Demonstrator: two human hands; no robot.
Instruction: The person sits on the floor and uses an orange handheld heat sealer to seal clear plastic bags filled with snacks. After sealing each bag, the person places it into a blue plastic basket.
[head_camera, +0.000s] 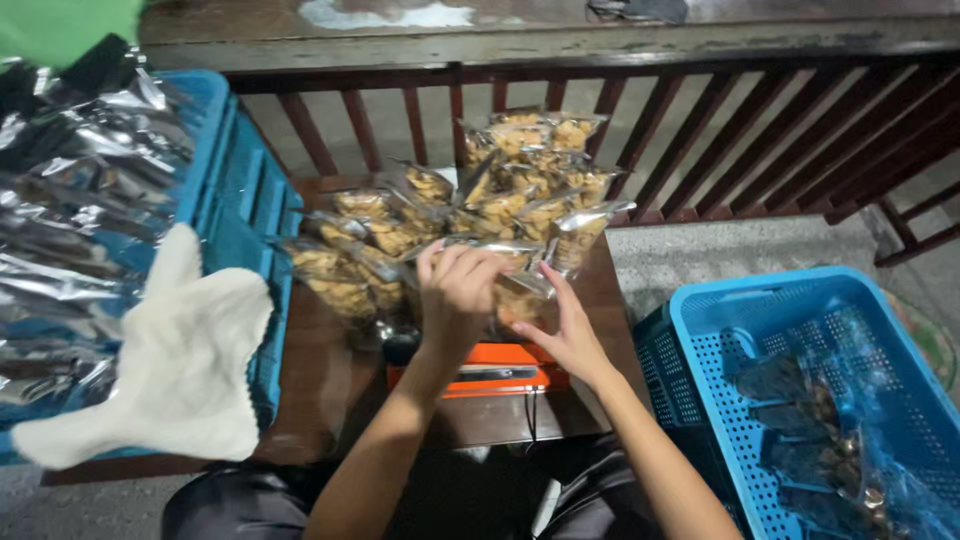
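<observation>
Both my hands hold one clear snack bag (520, 292) filled with yellow-brown chips, just above an orange heat sealer (480, 378) on a small wooden table (320, 385). My left hand (458, 290) grips the bag's top left edge with fingers curled. My right hand (567, 335) supports the bag from the right side and below. Directly behind the hands lies a pile of filled chip bags (470, 205) with silver backs.
A blue crate (235, 200) at left holds silvery foil bags (70, 200) with a white cloth (180, 360) draped over its rim. Another blue perforated basket (700, 340) at right contains dark packets. A brown wooden railing (700, 130) runs behind the table.
</observation>
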